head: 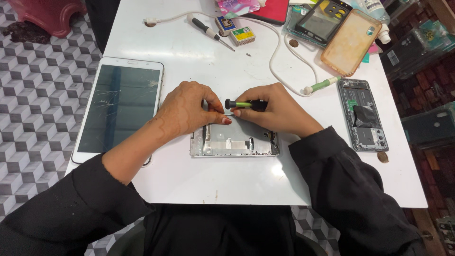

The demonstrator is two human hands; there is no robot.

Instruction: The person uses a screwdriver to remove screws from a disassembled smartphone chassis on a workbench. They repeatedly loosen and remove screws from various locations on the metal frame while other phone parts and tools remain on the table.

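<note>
At centre of the white worktop [189, 180], an opened silver phone frame [234, 141] lies flat, both hands over its top edge. Right hand [275, 111] has its grip closed on a small green-and-black screwdriver [244, 104] lying sideways, cap end toward the left hand [189, 108], whose pinched fingertips press the frame's upper edge. Cracked white tablet [121, 106] sits just left; another opened phone [362, 114] sits well right, black-handled screwdriver [208, 31] at the far edge.
</note>
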